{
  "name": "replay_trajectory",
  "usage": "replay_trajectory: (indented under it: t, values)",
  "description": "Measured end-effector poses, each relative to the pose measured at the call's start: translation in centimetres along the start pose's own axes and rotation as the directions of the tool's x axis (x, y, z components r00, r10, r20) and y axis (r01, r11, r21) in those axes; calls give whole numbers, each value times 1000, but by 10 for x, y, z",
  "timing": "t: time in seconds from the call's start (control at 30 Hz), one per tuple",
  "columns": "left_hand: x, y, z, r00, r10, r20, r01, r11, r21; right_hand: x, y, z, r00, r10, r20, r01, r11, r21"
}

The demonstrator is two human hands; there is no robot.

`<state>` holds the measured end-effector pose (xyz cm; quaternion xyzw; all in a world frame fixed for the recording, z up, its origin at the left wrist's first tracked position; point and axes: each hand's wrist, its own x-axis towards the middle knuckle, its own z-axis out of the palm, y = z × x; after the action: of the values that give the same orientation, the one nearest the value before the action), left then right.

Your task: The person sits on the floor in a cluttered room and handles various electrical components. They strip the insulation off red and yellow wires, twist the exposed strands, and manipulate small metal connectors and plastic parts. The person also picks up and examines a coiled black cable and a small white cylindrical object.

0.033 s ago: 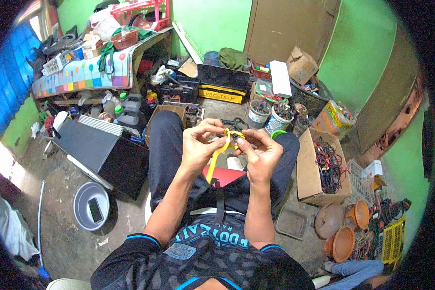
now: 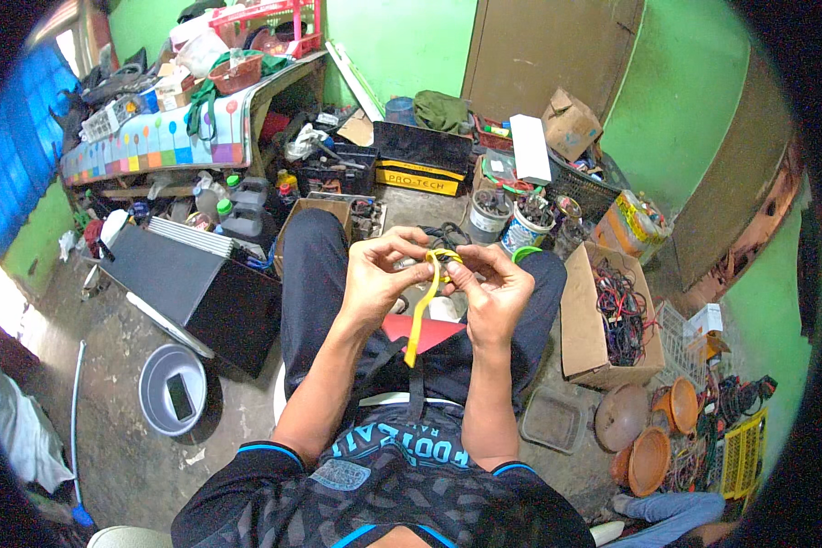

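Observation:
I sit with both hands raised over my lap. My left hand (image 2: 379, 279) and my right hand (image 2: 495, 285) pinch the top of a yellow strip (image 2: 420, 315) between their fingertips. The strip loops at the top between the thumbs and hangs down toward my knees. A small dark part sits in the left hand's fingers; I cannot tell what it is. A red flat piece (image 2: 426, 331) lies on my lap under the strip.
A long black case (image 2: 201, 288) lies on the floor at my left, with a grey bowl (image 2: 160, 402) holding a phone nearer me. At my right stand a cardboard box of wires (image 2: 612, 315), clay pots (image 2: 653, 438) and a yellow crate (image 2: 744, 452). A black toolbox (image 2: 420, 164) and cans are ahead.

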<state>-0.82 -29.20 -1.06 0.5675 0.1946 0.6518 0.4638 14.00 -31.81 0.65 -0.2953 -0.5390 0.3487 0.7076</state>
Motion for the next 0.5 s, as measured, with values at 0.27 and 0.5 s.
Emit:
replay_trajectory:
  t: [0.27, 0.5]
  values:
    - [-2, 3, 10, 998, -38, -58, 44, 994, 102, -1, 4, 1, 995, -95, 37, 98, 992, -84]
    - [0, 13, 3, 943, -329, 59, 329, 944, 7, 0, 10, -2, 996, 32, -88, -18, 988, 154]
